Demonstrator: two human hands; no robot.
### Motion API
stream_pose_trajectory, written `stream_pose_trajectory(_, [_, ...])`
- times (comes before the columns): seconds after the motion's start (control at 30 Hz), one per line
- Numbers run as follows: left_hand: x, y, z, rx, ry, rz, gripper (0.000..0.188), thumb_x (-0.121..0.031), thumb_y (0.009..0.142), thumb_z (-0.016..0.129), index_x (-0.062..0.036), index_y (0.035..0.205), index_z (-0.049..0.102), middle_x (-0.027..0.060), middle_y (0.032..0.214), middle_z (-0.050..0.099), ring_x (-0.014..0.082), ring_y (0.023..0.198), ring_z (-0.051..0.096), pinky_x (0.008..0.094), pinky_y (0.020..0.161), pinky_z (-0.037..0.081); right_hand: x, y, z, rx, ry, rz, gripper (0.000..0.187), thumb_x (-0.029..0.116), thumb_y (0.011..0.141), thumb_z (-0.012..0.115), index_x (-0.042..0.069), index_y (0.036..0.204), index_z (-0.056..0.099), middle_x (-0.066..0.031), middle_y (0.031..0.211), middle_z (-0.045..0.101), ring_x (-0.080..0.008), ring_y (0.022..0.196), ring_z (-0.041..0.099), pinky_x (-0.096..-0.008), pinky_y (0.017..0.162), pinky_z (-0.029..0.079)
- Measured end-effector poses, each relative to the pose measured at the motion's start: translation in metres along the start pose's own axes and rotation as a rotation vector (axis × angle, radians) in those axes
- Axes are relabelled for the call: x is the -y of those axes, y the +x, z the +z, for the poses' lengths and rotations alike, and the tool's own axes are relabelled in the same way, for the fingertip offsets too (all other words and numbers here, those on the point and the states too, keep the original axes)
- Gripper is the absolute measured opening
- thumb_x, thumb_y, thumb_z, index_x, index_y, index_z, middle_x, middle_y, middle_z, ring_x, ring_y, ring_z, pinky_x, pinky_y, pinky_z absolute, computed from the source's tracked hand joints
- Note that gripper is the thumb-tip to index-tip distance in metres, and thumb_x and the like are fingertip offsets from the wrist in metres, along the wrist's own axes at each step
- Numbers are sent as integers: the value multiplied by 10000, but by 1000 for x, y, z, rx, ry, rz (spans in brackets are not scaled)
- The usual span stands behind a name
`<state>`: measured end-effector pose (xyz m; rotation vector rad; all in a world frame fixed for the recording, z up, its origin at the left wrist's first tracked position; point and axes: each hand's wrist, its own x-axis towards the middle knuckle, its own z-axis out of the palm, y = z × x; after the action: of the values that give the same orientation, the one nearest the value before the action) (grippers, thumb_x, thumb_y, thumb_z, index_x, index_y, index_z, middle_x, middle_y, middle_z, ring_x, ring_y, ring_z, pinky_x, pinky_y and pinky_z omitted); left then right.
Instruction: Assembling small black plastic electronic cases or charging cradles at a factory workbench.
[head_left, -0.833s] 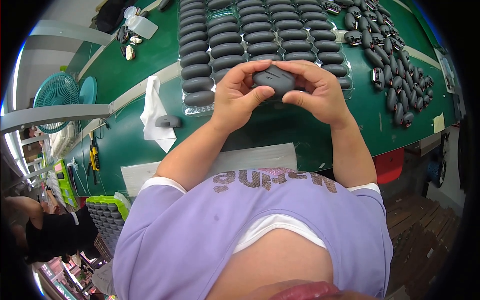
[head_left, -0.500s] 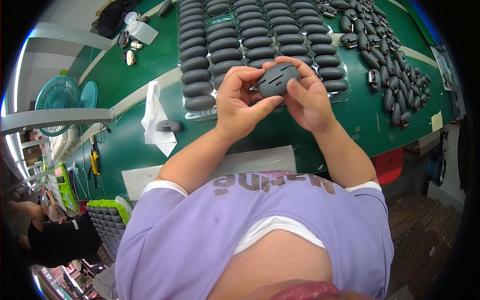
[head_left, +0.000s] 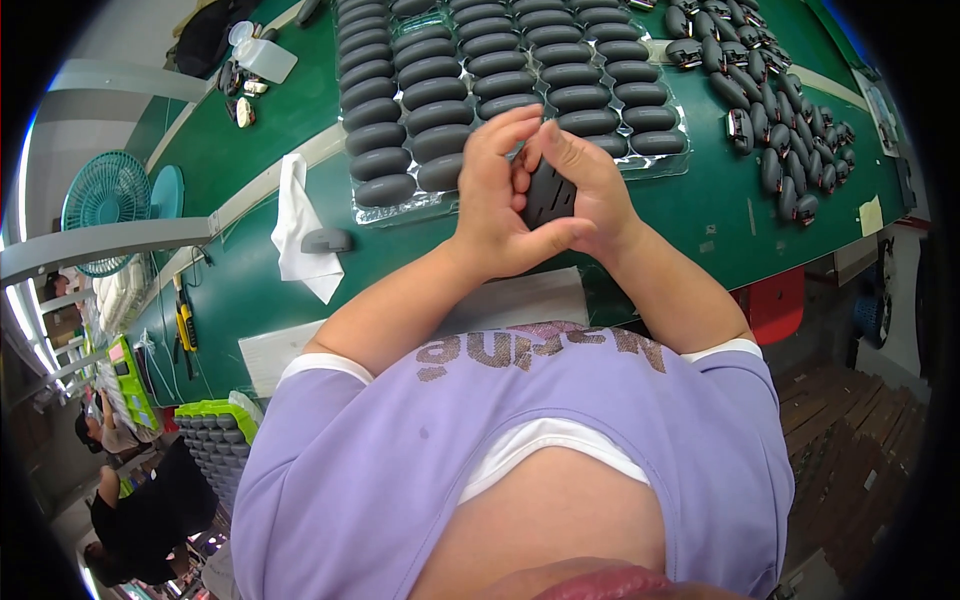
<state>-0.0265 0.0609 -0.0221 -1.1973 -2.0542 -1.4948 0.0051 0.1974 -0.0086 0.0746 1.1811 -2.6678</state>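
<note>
Dark grey oval casing (head_left: pixel 548 192) stands on end between your hands, above the green tabletop (head_left: pixel 690 215); left hand (head_left: pixel 497 205) and right hand (head_left: pixel 592 190) both clasp it, fingers closed round.

Both forearms come up from the lower edge, bare below short lilac sleeves, and converge at centre. Elbows out, wrists nearly touching. Left hand (head_left: pixel 497 205) is cupped, palm facing right, fingers curled upward, thumb laid across toward the other hand. Right hand (head_left: pixel 592 190) mirrors it, palm facing left, fingers bunched at the top and meeting the left fingertips. The heels of the two palms press together low down. Both hands are closed round one small dark part held between them.
</note>
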Motion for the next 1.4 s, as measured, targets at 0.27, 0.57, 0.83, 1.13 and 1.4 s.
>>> stream_pose_trajectory(0.27, [-4, -3, 4, 204, -112, -19, 1081, -374, 695, 833, 13, 1458, 173, 178, 1390, 317, 249, 1228, 425, 350, 1009, 369, 3, 0, 3, -82, 2, 17, 618, 616, 935, 407, 45, 773, 581, -58, 669, 556, -136, 556, 553, -244, 511, 479])
stream_pose_trajectory(0.57, [-13, -14, 7, 128, -276, -409, 853, -80, 730, 762, -19, 1419, 263, 198, 1339, 419, 258, 1140, 510, 348, 925, 474, 22, -1, -5, -37, -789, -384, 546, 525, 967, 394, 45, 790, 584, -94, 725, 573, -232, 640, 580, -333, 585, 466])
stream_pose_trajectory(0.83, [-5, -10, 3, -12, -655, -638, 566, -20, 848, 674, -16, 1331, 378, 90, 1144, 562, 143, 954, 605, 271, 796, 535, 27, 0, -10, 61, -1217, -644, 172, 133, 860, 620, 30, 995, 588, -90, 941, 561, -259, 873, 573, -360, 731, 475])
stream_pose_trajectory(1.13, [1, -2, -17, 77, -732, -670, 657, 21, 832, 678, -32, 1402, 356, 88, 1122, 559, 153, 1012, 596, 282, 848, 532, 40, -2, -31, 95, -737, -249, 224, 190, 900, 642, 2, 1020, 643, -21, 862, 588, -114, 718, 566, -241, 643, 459])
stream_pose_trajectory(1.4, [-5, 5, -21, -18, -792, -642, 702, 38, 800, 703, -57, 1401, 352, 104, 1120, 567, 179, 922, 648, 290, 787, 559, 55, -3, -21, -27, -454, 208, 344, 335, 949, 566, 0, 1011, 612, -57, 816, 649, -103, 675, 609, -231, 611, 509])
